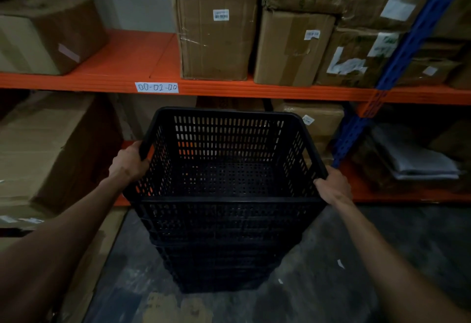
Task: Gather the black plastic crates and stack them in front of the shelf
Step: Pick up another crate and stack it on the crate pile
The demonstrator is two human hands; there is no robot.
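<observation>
A black perforated plastic crate [224, 167] sits on top of a nested stack of black crates [219, 259] on the grey floor, right in front of the orange shelf [229, 89]. My left hand [130, 161] grips the top crate's left rim. My right hand [332, 185] grips its right rim near the front corner. The top crate is empty and looks slightly tilted, its far rim higher. How many crates lie below is hard to tell in the dark.
Cardboard boxes [216, 24] fill the upper shelf, more boxes [51, 149] stand at the left on the floor level. A blue upright post [397, 62] rises at the right. Flattened cardboard [84, 271] lies on the concrete floor [344, 259] left of the stack.
</observation>
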